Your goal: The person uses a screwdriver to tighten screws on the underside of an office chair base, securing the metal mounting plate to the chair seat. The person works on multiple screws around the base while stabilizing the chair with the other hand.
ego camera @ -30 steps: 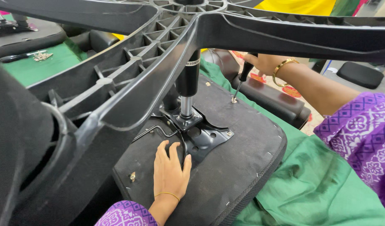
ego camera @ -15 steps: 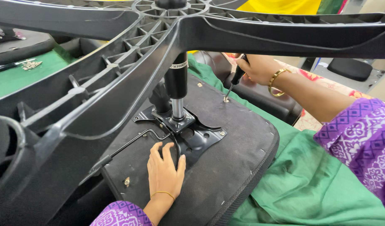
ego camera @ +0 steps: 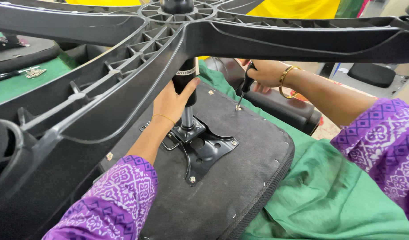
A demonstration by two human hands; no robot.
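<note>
Left hand: left hand (ego camera: pixel 172 103) wrapped around the black gas-lift cylinder (ego camera: pixel 186 82), frame centre.
Right hand: right hand (ego camera: pixel 263 73) gripping a screwdriver (ego camera: pixel 244 89) (tip on a seat-underside (ego camera: pixel 240 169) screw (ego camera: pixel 238 108)).

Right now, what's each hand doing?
Left hand: closed around the black gas-lift column.
Right hand: closed on the screwdriver, tip at a screw in the seat underside.

Bright, even light; soft shadows. My view stays sharp; the chair base (ego camera: pixel 258 35) overhead bends at the edges.
</note>
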